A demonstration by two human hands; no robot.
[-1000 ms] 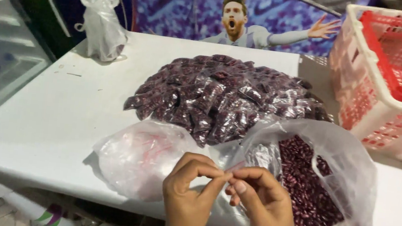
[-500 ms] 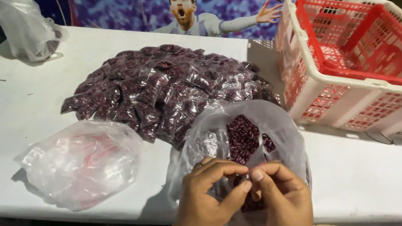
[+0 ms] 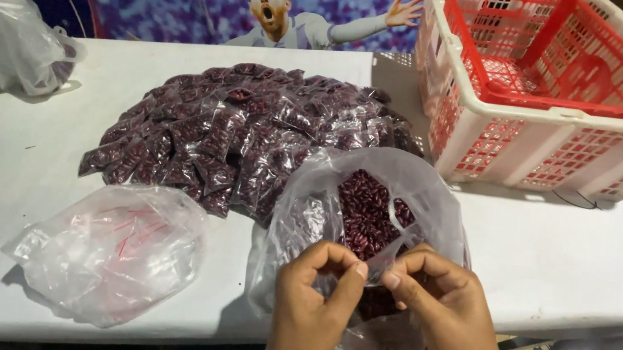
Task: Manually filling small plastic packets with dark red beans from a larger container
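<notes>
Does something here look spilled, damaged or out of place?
Nothing stands out. The beans stay inside the open bag, the small packets lie heaped on the table, and no loose beans show around them.

Glossy clear plastic bag [image 3: 324, 199] of smooth dark-red beans [image 3: 366, 212], matt white table [image 3: 34, 169], plastic lattice basket [image 3: 554, 139]

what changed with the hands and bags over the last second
Both hands, left hand and right hand, shifted from in front of the bag of empty pouches to the open bag of red beans, fingertips still pinched together. The packet pile and baskets stayed put.
</notes>
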